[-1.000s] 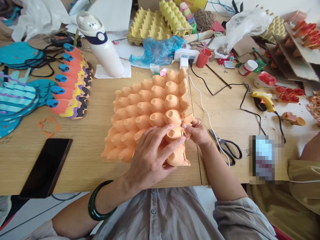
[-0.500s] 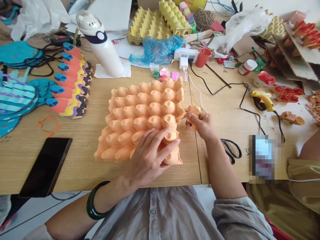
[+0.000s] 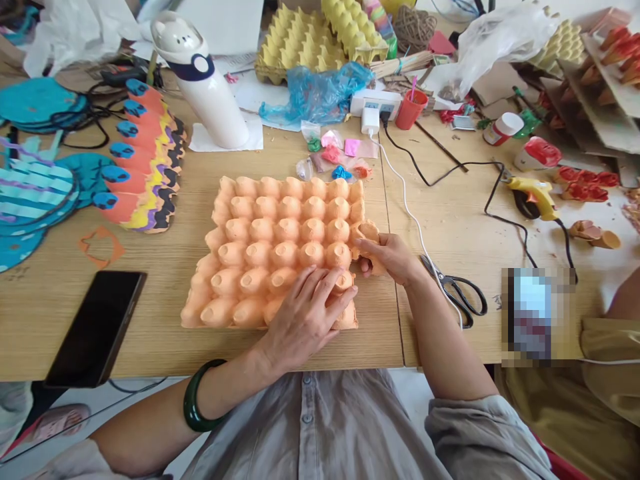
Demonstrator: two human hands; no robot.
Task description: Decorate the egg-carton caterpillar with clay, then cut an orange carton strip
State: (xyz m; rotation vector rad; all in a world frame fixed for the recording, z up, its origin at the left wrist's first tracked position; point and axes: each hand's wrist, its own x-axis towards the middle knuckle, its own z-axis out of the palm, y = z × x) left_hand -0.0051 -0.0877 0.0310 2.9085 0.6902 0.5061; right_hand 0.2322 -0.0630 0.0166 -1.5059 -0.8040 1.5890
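Note:
An orange egg tray (image 3: 260, 247) lies upside down and flat on the wooden table (image 3: 165, 313) in front of me. My left hand (image 3: 305, 317) rests on its near right corner, fingers spread over the bumps, a green bangle on the wrist. My right hand (image 3: 390, 257) is at the tray's right edge, fingers closed on a torn-off orange tray cup (image 3: 369, 233). Black scissors (image 3: 457, 293) lie just right of that hand.
A black phone (image 3: 95, 327) lies at the front left. Painted card shapes (image 3: 140, 167) are at the left, a white bottle (image 3: 200, 80) behind the tray, yellow egg trays (image 3: 320, 40) at the back. A yellow glue gun (image 3: 533, 193) with cables lies right. Another person's sleeve (image 3: 610, 373) shows at right.
The tray was tilted up and now lies flat, shifted left. My right hand tore a cup off its right edge and now holds it close against the tray.

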